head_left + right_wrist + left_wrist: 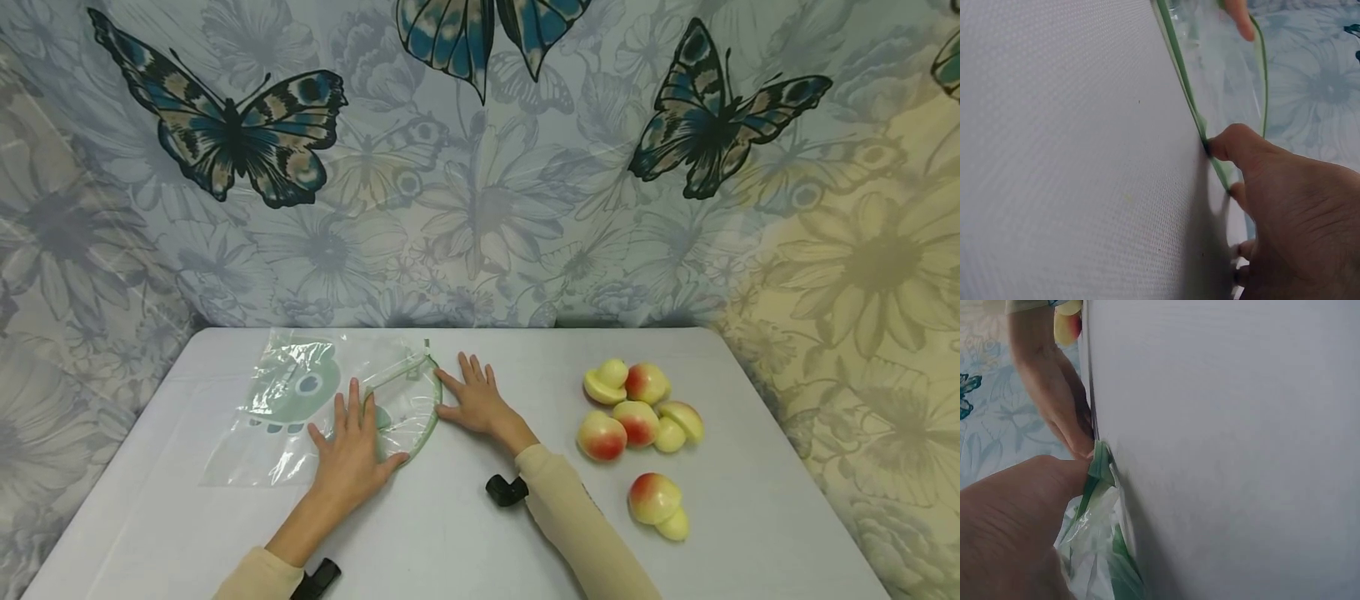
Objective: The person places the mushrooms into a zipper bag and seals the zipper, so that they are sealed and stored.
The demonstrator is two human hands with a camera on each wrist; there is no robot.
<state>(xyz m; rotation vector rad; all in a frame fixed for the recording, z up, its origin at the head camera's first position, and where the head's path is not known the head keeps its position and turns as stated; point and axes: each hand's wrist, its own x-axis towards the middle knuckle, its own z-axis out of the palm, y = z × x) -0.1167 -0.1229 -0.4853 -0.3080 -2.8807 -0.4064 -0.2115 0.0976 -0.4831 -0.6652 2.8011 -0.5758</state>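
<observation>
A clear plastic bag (232, 458) with a green cartoon print (311, 392) and a curved green trim (431, 421) lies at the left of the table. My left hand (351, 454) rests on it with fingers spread, the thumb at the lower part of the trim. In the left wrist view that thumb (1041, 487) touches the green edging. On the other side, my right hand (480, 407) lies with spread fingers, its thumb and a fingertip against the trim's right edge. The right wrist view shows the right thumb (1235, 145) at the green border.
Toward the right of the white table (525, 542) sits a cluster of red-yellow fruit (602, 436) with pale yellow pieces (670, 435) among them. Nearer the front is another red-yellow fruit (652, 497) beside a yellow piece. A butterfly-patterned wall covering (487, 250) stands behind the table.
</observation>
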